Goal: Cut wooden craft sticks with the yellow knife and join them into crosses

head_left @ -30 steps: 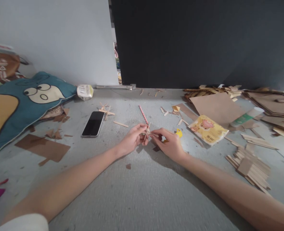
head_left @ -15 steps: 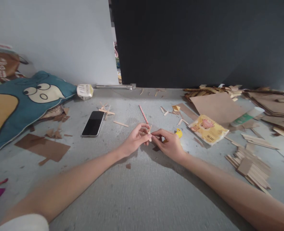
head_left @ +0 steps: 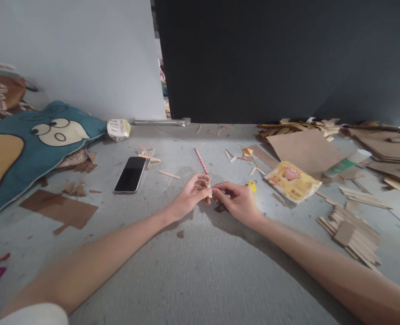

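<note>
In the middle of the table, my left hand [head_left: 195,192] pinches small pale wooden craft sticks [head_left: 209,180] that stick up between its fingers. My right hand [head_left: 235,198] meets it from the right, thumb and forefinger pressed together at the sticks; what lies between those fingertips is too small to make out. Just beyond the hands lies a pink striped pencil-like rod [head_left: 201,160]. Beside my right knuckles sits a small yellow object [head_left: 252,186], partly hidden. A dark scrap [head_left: 220,208] is in the shadow under my right hand.
A phone [head_left: 130,174] and crossed sticks [head_left: 149,155] lie to the left, near a blue pillow [head_left: 54,140] and brown cardboard [head_left: 58,208]. On the right are a yellow packet [head_left: 292,181], a glue stick [head_left: 347,163] and piled cardboard strips [head_left: 354,234]. A black panel [head_left: 281,58] stands behind.
The right fingertips have shifted slightly at the sticks, and a thin dark piece seen between them before no longer shows. The left hand keeps its pinch. The whole view has moved very slightly.
</note>
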Tool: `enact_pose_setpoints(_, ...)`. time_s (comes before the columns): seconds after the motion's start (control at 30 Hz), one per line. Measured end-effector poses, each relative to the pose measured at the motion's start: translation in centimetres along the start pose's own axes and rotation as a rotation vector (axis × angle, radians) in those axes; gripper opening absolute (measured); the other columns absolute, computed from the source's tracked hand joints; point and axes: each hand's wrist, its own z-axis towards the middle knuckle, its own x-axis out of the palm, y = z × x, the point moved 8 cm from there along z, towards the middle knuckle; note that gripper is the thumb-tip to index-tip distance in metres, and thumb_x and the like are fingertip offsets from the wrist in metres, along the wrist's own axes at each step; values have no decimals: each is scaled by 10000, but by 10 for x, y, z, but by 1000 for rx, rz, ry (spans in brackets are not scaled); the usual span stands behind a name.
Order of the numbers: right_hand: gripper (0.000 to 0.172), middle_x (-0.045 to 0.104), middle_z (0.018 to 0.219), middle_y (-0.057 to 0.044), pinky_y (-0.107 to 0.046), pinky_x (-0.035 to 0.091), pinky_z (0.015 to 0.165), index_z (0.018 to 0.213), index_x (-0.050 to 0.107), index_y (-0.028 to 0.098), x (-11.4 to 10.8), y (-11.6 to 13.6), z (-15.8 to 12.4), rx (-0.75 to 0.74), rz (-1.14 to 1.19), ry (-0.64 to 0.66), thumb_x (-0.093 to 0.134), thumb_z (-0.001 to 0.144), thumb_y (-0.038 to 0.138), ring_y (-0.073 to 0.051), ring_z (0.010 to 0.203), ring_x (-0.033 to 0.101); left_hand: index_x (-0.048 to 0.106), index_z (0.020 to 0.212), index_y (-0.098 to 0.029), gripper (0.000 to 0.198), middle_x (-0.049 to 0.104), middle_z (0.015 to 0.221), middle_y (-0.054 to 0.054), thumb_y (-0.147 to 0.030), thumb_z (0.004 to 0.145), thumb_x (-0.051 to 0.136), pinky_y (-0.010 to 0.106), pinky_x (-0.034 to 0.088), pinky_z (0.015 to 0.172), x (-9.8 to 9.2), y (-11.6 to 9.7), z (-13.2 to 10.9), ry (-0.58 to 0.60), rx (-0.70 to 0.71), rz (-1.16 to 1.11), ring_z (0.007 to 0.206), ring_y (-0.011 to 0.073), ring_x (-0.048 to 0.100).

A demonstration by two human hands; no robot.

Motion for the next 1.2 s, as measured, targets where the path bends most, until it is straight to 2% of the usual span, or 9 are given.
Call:
enact_pose_setpoints(0.1,378,753,696,-43,-262,579,509,897,781,207,2,-2,0,48,72,11,651,948,559,-163,575,698,536,1152,-209,403,615,925,-2,-406,867,741,314,499,715,-1,6,2,5,-15,-65,710,133,664)
enact_pose_setpoints(0.23,398,737,665,-42,-263,580,495,887,782,192,1,-7,2,103,140,-11,692,912,578,-166,578,691,524,1106,-191,392,661,853,17,-456,891,718,315,506,696,-2,14,7,23,-66,-151,682,148,669)
enact_pose_setpoints(0.33,404,738,676,-42,-258,575,484,905,781,187,0,-10,3,114,170,-31,703,902,584,-159,569,682,546,1081,-188,378,691,880,49,-499,921,689,329,538,732,-3,14,7,-14,-55,-117,721,166,683)
enact_pose_setpoints(0.43,391,743,692,-47,-260,579,512,911,775,182,-2,-13,3,108,178,-48,721,893,569,-157,574,687,621,1102,-201,311,677,1038,77,-479,967,647,331,564,797,-11,1,3,-130,54,140,859,182,682)
enact_pose_setpoints(0.53,378,740,693,-47,-266,585,536,897,767,183,-5,-16,4,120,194,-75,733,884,559,-158,583,691,675,1145,-229,250,616,1227,106,-424,1000,617,363,557,927,-16,-25,-4,-215,247,498,1052,214,655)
enact_pose_setpoints(0.6,373,732,682,-42,-266,579,528,883,763,185,-7,-17,4,126,207,-85,736,881,557,-157,575,682,674,1222,-254,246,599,1305,115,-370,1030,575,401,528,1014,-10,-36,-6,-136,355,627,1098,216,653)
enact_pose_setpoints(0.7,368,721,665,-36,-268,570,512,882,764,186,-7,-16,5,125,211,-83,737,881,553,-154,559,669,669,1272,-277,261,644,1291,114,-319,1056,527,428,516,1046,-4,-39,-5,-8,407,687,1148,231,654)
enact_pose_setpoints(1.0,381,730,663,-39,-261,571,503,885,767,181,-7,-9,5,94,186,-72,722,896,559,-145,547,672,649,1283,-274,276,683,1278,117,-375,1034,588,385,566,953,-8,-28,-4,14,316,633,1118,235,713)
enact_pose_setpoints(1.2,400,723,654,-37,-262,573,500,889,770,179,-5,-8,4,107,176,-42,708,903,574,-143,539,664,686,1204,-249,248,729,1189,104,-391,1011,625,387,576,942,-13,-25,-2,-40,277,543,1029,225,746)
